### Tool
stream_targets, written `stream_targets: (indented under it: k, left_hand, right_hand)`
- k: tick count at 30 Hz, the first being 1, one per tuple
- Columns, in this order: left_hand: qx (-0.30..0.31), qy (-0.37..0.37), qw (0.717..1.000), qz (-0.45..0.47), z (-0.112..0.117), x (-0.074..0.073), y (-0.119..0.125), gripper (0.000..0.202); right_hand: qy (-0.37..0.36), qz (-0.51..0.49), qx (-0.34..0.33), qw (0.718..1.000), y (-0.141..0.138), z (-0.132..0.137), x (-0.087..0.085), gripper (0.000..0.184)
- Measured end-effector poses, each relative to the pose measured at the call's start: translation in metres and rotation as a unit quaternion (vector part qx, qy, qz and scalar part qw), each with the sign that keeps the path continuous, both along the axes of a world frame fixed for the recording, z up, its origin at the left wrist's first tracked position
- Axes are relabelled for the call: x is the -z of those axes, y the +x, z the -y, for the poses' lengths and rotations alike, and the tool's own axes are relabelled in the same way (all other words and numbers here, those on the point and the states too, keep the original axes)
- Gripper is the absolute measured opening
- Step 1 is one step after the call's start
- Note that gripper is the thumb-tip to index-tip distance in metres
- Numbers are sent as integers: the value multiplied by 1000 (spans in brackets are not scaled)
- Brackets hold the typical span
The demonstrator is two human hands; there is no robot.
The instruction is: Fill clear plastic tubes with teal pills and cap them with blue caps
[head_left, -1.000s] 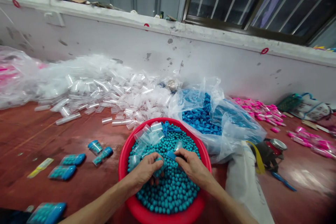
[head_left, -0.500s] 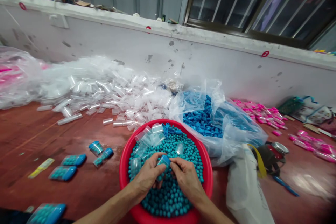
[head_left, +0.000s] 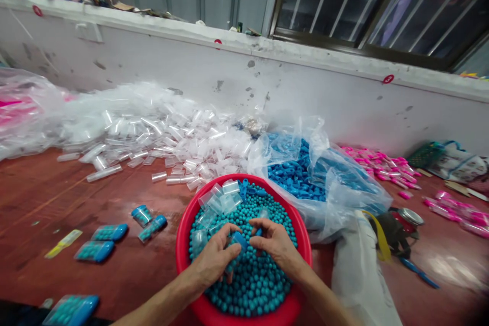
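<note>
A red basin (head_left: 182,244) full of small teal balls (head_left: 252,285) sits on the floor in front of me. My left hand (head_left: 214,257) is closed around a clear tube of balls with a blue cap (head_left: 240,239) on its end. My right hand (head_left: 275,242) meets it above the balls, fingers curled and pinching at the cap end. Empty clear tubes (head_left: 221,196) lie on the balls at the basin's far side.
A large heap of empty clear tubes (head_left: 153,132) lies along the white wall. A plastic bag of blue caps (head_left: 301,173) stands behind the basin. Filled, capped tubes (head_left: 110,233) lie on the red floor to the left. Pink tubes (head_left: 382,165) are scattered to the right.
My right hand has come in from the right to meet my left hand, and the blue cap now sits on the tube between them. Both hands have shifted slightly farther up the basin.
</note>
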State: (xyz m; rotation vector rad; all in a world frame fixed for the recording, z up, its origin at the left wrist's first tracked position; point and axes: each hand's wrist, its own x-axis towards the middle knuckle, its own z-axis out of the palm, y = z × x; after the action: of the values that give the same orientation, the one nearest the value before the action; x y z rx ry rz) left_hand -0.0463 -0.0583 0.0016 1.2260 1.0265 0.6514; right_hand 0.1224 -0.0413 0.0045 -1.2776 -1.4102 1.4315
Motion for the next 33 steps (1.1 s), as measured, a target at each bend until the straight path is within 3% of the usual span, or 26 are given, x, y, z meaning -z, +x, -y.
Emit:
stream_targets:
  k: [3,6,9,11,17,20,24,26,28,30,33]
  left_hand:
    - [-23,18,999,-13,1,-1,3,30]
    - [-80,43,996,-24,2,1,6,36]
    - [-128,101,987,5,0,3,8,43]
    - [-118,118,985,33,-1,3,9,43]
    - [-111,54,991,57,4,-7,16,24]
    - [-124,58,990,34,6,-11,19,16]
    - [-115,128,985,-28,6,-11,22,12]
    - [-106,161,979,-71,5,-14,19,14]
    - [-92,187,971,-117,3,-18,8,16]
    - [-84,199,961,-172,1,-22,-15,20]
    - [-117,217,926,-287,-2,-24,-66,30]
  right_hand:
    - [22,-4,37,999,-10,5,2,44]
    - [79,65,-25,994,-18,18,3,49]
    - [120,158,-90,976,-23,29,3,90]
    - [146,205,-96,963,-26,31,3,104]
    - [205,261,-53,942,-37,35,-8,68]
    - [220,262,-44,939,-39,39,-8,67]
    - [255,267,-12,929,-42,43,1,72]
    - [253,293,-35,921,-42,43,2,78]
    - [232,319,-98,914,-39,41,-2,83]
    - [214,341,-151,903,-31,34,-9,76]
    - [195,423,-114,878,-10,15,-18,49]
